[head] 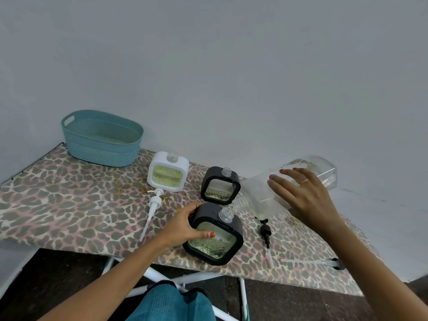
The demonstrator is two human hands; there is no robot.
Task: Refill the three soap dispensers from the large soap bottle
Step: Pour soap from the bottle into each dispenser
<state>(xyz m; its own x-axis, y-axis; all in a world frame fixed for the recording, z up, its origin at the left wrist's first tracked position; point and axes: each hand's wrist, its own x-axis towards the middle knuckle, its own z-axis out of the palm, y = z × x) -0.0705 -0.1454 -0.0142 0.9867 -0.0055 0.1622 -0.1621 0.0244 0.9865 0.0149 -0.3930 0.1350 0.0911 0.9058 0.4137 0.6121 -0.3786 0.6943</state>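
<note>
My right hand grips the large clear soap bottle, tipped over with its neck down at the open mouth of the near black dispenser. A little green soap sits at the bottle's low end. My left hand holds that dispenser by its left side, thumb across its window. A second black dispenser stands just behind, uncapped, with some green soap at the bottom. The white dispenser stands further left, uncapped, with green soap showing in its window.
A white pump lies on the leopard-print table left of my hand. Two black pumps lie to the right near the front edge. A teal basket sits at the back left against the wall.
</note>
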